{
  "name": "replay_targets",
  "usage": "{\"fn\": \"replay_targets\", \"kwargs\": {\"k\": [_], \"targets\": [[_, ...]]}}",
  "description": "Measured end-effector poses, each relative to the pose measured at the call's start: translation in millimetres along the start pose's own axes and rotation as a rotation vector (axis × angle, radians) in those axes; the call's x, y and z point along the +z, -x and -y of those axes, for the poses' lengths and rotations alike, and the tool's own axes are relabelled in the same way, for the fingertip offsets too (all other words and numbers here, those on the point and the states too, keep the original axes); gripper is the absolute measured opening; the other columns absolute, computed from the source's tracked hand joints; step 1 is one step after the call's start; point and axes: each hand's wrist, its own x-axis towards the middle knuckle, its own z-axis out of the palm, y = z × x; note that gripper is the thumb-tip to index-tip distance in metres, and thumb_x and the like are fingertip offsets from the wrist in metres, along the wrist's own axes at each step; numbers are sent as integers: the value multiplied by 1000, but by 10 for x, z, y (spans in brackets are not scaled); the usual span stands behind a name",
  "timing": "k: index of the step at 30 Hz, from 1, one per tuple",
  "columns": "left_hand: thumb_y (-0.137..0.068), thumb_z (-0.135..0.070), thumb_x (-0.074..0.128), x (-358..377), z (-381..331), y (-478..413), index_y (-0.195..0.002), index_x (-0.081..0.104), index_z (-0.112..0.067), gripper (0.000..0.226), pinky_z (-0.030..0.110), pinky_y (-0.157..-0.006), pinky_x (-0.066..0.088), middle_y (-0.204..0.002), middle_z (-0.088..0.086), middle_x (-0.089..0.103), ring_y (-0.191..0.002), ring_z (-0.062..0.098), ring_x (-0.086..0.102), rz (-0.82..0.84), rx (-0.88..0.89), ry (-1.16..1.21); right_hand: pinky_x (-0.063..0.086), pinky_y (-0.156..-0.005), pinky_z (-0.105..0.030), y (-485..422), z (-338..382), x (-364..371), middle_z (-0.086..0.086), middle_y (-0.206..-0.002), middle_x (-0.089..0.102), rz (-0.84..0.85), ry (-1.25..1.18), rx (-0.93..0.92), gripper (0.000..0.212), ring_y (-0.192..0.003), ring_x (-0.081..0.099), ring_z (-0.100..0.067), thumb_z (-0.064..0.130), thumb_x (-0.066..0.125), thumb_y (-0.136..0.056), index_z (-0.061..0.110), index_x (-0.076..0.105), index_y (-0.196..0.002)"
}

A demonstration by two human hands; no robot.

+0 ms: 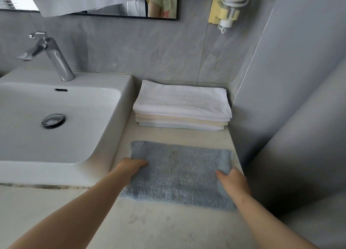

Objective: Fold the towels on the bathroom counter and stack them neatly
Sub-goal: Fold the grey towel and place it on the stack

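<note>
The left hand (133, 164) grips the left edge of the blue towel (177, 174), and the right hand (232, 179) grips its right edge, thumbs on top. The towel lies flat on the surface (168, 226) between them. Beyond the hands sits the stack of folded towels (181, 102), and left of the left hand is the sink (123, 91).
</note>
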Motion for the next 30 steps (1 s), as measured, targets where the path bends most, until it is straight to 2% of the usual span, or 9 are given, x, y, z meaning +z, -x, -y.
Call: {"fn": "replay_targets", "kwargs": {"k": [2,4,8,14,19,22,24,28,30], "targets": [[-85,-12,69,-40,-103,70,-120,50,12,47,38,-69,52,-90,19,61,-76,32,61,73,6,65,51,-82,-37,-28,42,-53,-11,-102,62,-4,-130,-44,30,-91,60,-31,33,59,-89,8,55,-106],[-85,-13,68,-84,-238,148,-117,51,10,42,40,-70,51,-87,17,61,-73,31,61,108,50,76,52,-79,-37,-43,136,-141,-10,-95,63,-8,-280,-98,19,-83,60,-27,23,61,-88,9,56,-100],[-84,-16,70,-191,-627,285,-107,58,-2,30,34,-63,52,-85,13,64,-73,28,63,76,189,89,45,-69,-33,-73,421,-411,-7,-83,61,-59,-401,-239,9,-74,57,-23,17,62,-88,11,56,-85],[-82,-24,71,-431,-1324,247,-109,57,-8,35,32,-71,46,-92,6,61,-76,19,58,22,365,150,46,-78,-35,-258,919,-826,-1,-87,61,-157,-641,-374,8,-84,58,-23,18,62,-88,19,55,-84],[-77,-34,75,-556,-1862,7,-125,54,-4,61,42,-96,46,-122,12,58,-108,30,56,-23,398,89,51,-88,-44,-650,1314,-1041,-3,-96,64,-220,-650,-418,13,-94,62,-26,23,64,-86,25,55,-77],[-80,-33,73,-516,-2157,-183,-125,53,-4,57,33,-85,46,-119,12,57,-98,27,55,-48,431,29,50,-90,-46,-916,1524,-1083,-3,-96,62,-232,-616,-421,8,-96,62,-28,22,63,-87,20,55,-87],[-82,-36,71,-487,-2310,-325,-123,53,-3,56,31,-78,43,-112,11,57,-91,25,53,-87,460,-45,49,-86,-41,-1074,1644,-1094,-4,-95,61,-258,-587,-429,9,-92,61,-27,21,62,-88,16,56,-93],[-84,-41,66,-421,-2476,-685,-122,52,-1,56,32,-76,39,-107,12,55,-90,27,50,-155,483,-214,41,-69,-28,-1374,1810,-1050,-5,-92,58,-301,-538,-461,10,-82,54,-20,18,58,-91,10,55,-95],[-85,-43,65,-368,-2503,-863,-122,52,-1,57,33,-75,40,-110,15,56,-89,28,50,-172,465,-273,37,-68,-26,-1520,1854,-1000,-4,-92,57,-299,-502,-458,10,-81,53,-19,17,57,-92,9,55,-97]]}}
